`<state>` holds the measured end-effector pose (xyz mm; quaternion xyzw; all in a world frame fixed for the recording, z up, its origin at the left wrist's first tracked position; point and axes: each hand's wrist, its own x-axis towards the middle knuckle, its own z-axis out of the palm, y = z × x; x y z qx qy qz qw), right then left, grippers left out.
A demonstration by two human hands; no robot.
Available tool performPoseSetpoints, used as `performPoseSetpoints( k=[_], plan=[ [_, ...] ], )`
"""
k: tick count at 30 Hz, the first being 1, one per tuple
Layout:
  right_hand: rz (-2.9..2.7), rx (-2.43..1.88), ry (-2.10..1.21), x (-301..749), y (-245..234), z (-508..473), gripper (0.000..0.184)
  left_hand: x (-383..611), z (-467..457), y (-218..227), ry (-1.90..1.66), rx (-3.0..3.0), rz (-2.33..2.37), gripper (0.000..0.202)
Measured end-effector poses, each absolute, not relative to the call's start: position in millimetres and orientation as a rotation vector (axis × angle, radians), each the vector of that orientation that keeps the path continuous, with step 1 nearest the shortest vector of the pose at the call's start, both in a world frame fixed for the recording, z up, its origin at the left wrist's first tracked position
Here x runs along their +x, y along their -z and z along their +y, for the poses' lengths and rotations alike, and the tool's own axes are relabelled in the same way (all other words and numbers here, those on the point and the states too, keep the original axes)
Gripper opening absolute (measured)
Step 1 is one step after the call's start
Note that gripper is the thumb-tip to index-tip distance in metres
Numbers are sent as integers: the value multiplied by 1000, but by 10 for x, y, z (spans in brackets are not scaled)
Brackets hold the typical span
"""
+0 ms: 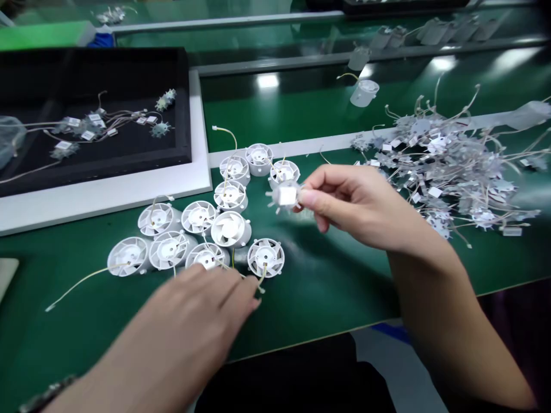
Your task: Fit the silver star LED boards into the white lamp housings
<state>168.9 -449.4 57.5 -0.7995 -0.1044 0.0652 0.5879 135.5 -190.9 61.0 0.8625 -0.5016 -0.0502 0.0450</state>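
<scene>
My right hand (pixel 350 203) pinches a small star-shaped part with a white square on its face (pixel 287 195) between thumb and forefinger, raised over the work surface. My left hand (pixel 204 312) is low over the near fans, its fingers curled; their undersides are hidden. By its fingertips is the thin wire of a white round fan (pixel 266 258); I cannot make out what the fingers hold. Several more white fans, such as this one (pixel 231 229), stand close together to the left, some trailing thin wires with small plugs.
At right lies a tangled heap of wired star-shaped parts (pixel 447 166). A black tray with a white border (pixel 200 132) at left holds more of them. A lone white fan (pixel 364 93) stands farther back on the green surface (pixel 327 292), near blurred pale cylinders (pixel 433 31).
</scene>
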Motion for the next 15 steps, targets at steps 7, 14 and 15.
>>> performPoseSetpoints(
  k=[7, 14, 15],
  plan=[
    [-375, -1710, -497, 1390, -575, -4272, 17, 1009, -2101, -497, 301, 2420, -1614, 33],
    [-566, -2002, -441, 852, -411, -4424, 20, 1370, -1738, -658, -130, 2500, -1564, 23],
    [-556, -2037, -438, 792, -379, -4427, 20, 1446, -1778, -645, -158, 2491, -1610, 28]
  ],
)
